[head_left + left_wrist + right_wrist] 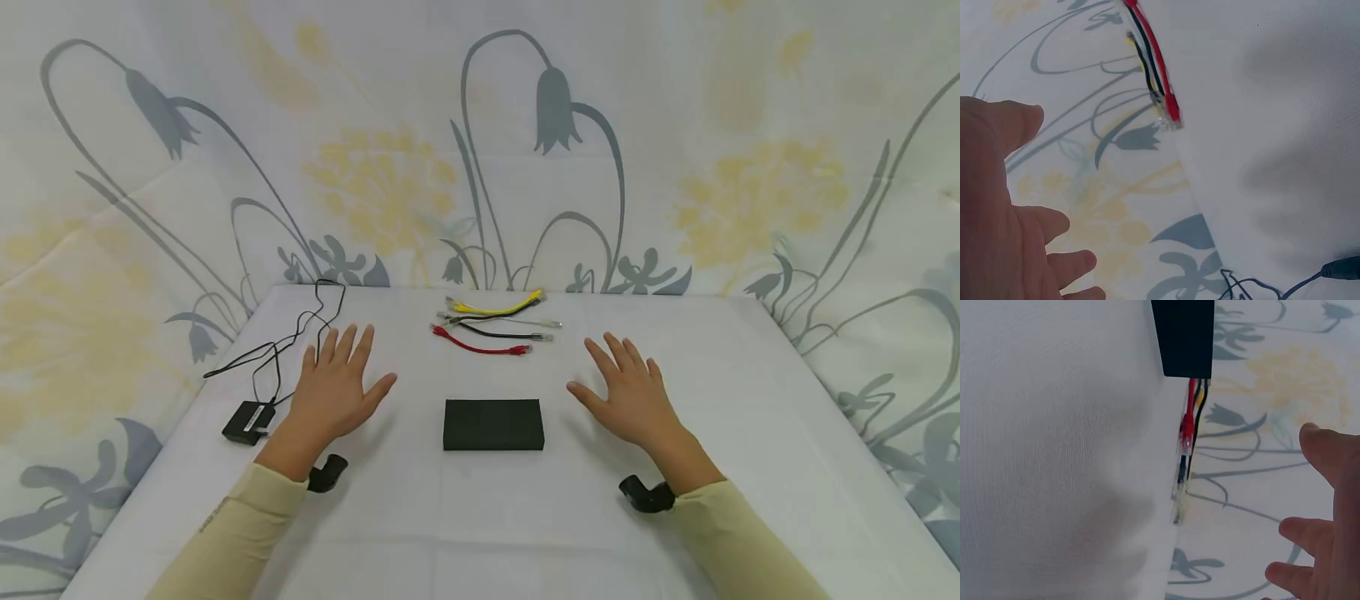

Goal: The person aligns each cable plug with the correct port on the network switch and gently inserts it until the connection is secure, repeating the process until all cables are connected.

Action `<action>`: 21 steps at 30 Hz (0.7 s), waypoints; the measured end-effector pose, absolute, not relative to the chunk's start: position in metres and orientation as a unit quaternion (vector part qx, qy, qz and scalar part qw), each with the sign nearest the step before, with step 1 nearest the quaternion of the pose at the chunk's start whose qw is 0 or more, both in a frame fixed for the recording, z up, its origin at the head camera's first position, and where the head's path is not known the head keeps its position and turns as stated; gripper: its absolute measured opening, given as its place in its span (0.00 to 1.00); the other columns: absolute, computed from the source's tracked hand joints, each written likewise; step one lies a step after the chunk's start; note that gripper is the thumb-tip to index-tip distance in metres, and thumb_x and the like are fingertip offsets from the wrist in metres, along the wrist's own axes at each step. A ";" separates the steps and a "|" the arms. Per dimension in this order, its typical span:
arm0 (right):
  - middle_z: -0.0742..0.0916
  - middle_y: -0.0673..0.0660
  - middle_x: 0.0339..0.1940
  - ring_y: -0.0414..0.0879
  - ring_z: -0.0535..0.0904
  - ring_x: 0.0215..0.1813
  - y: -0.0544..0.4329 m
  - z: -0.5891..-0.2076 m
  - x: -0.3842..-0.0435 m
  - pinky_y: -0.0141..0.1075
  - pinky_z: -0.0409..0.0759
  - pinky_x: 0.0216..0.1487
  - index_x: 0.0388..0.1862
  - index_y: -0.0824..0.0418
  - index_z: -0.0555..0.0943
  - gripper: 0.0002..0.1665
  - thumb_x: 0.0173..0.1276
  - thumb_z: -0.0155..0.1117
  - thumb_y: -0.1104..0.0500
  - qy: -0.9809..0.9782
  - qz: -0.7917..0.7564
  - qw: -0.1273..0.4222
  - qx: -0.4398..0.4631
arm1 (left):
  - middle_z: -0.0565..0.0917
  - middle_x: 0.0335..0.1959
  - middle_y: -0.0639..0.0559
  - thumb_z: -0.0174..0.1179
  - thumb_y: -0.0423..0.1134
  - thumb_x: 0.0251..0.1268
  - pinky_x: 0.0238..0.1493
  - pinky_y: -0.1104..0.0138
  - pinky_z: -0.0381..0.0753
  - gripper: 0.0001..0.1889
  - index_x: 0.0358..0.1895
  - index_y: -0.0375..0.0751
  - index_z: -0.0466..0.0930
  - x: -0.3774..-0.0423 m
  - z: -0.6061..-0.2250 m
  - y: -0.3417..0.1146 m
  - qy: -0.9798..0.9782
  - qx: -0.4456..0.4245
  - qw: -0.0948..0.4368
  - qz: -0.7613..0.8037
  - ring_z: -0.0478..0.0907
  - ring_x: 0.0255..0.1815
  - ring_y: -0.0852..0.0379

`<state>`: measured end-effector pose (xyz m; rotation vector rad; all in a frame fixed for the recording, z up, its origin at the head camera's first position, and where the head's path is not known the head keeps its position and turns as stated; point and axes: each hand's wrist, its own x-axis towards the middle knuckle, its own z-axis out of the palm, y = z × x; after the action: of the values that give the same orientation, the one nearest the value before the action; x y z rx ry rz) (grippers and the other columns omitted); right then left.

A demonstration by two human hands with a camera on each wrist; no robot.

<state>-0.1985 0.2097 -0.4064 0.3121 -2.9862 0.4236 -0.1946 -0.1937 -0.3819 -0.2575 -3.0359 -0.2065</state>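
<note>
the left hand [335, 390] hangs above the bench [495, 508], its fingers straight and spread, the thumb pointing toward the right hand [630, 396]; it holds nothing; the right hand hangs level with it, also with straight, parted fingers and nothing in its grasp, its thumb turned toward the left hand; the black box [493, 425] lies flat on the bench between the two hands, a little nearer the person than the fingertips, touched by neither.

beyond the box, in the gap ahead of the two hands, a small group of short cables lies crosswise; the red cable [480, 348] is nearest the hands, then the lower black cable [495, 335], the pale cable [534, 322] and the upper black cable [487, 317], with the yellow cable [483, 311] farthest off; several cross or lie close together.

to the outer side of the left hand sits the black adapter [243, 425] with a pale label; its thin black cord [276, 345] loops forward, past that hand's fingers; behind everything, ahead of both hands, hangs a flowered cloth [382, 183]; beige sleeves [232, 533] cover both forearms.
</note>
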 end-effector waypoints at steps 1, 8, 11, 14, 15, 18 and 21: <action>0.58 0.64 0.78 0.66 0.48 0.78 0.208 -0.407 -0.199 0.68 0.47 0.70 0.78 0.52 0.57 0.47 0.68 0.50 0.30 -0.983 0.141 0.053 0.106 | 0.48 0.79 0.37 0.42 0.64 0.71 0.74 0.38 0.39 0.42 0.79 0.43 0.43 -0.195 -0.382 -0.195 -0.993 -0.086 0.044 -0.066 0.38 0.79 0.35; 0.62 0.62 0.77 0.65 0.50 0.78 0.193 -0.413 -0.197 0.68 0.48 0.70 0.78 0.51 0.57 0.46 0.67 0.54 0.32 -0.978 0.155 0.044 0.132 | 0.57 0.76 0.34 0.49 0.58 0.70 0.72 0.36 0.44 0.40 0.77 0.40 0.49 -0.193 -0.380 -0.198 -0.993 -0.099 0.044 -0.050 0.47 0.77 0.33; 0.64 0.62 0.76 0.64 0.51 0.78 0.186 -0.416 -0.196 0.67 0.48 0.71 0.78 0.51 0.57 0.46 0.67 0.55 0.33 -0.977 0.160 0.036 0.139 | 0.61 0.73 0.33 0.52 0.55 0.69 0.71 0.35 0.48 0.39 0.76 0.38 0.53 -0.191 -0.381 -0.200 -0.993 -0.101 0.045 -0.041 0.52 0.75 0.32; 0.65 0.62 0.76 0.64 0.52 0.78 0.179 -0.418 -0.194 0.67 0.48 0.71 0.78 0.51 0.58 0.46 0.66 0.57 0.34 -0.975 0.162 0.027 0.148 | 0.64 0.71 0.33 0.53 0.54 0.69 0.70 0.35 0.51 0.38 0.75 0.37 0.55 -0.189 -0.382 -0.202 -0.993 -0.104 0.046 -0.039 0.55 0.74 0.32; 0.65 0.62 0.76 0.64 0.52 0.78 0.178 -0.419 -0.193 0.67 0.48 0.71 0.77 0.51 0.58 0.46 0.66 0.57 0.35 -0.975 0.162 0.025 0.151 | 0.65 0.70 0.33 0.53 0.53 0.69 0.69 0.35 0.52 0.37 0.75 0.37 0.55 -0.188 -0.383 -0.203 -0.993 -0.105 0.046 -0.039 0.57 0.73 0.32; 0.66 0.62 0.76 0.64 0.53 0.77 0.173 -0.420 -0.191 0.68 0.50 0.70 0.76 0.51 0.60 0.45 0.66 0.58 0.35 -0.973 0.162 0.023 0.163 | 0.68 0.68 0.32 0.54 0.51 0.69 0.68 0.35 0.56 0.36 0.74 0.36 0.58 -0.187 -0.386 -0.205 -0.992 -0.108 0.047 -0.040 0.61 0.71 0.32; 0.66 0.62 0.75 0.64 0.55 0.77 0.169 -0.424 -0.191 0.68 0.52 0.69 0.76 0.51 0.62 0.44 0.66 0.58 0.35 -0.971 0.160 0.020 0.176 | 0.70 0.66 0.32 0.55 0.50 0.68 0.65 0.36 0.60 0.34 0.72 0.35 0.61 -0.185 -0.389 -0.208 -0.993 -0.106 0.041 -0.042 0.64 0.68 0.33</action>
<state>-0.1907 0.1688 -0.4237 0.5452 -3.0128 0.4960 -0.1848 -0.2078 -0.3893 -0.3233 -3.0404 -0.1280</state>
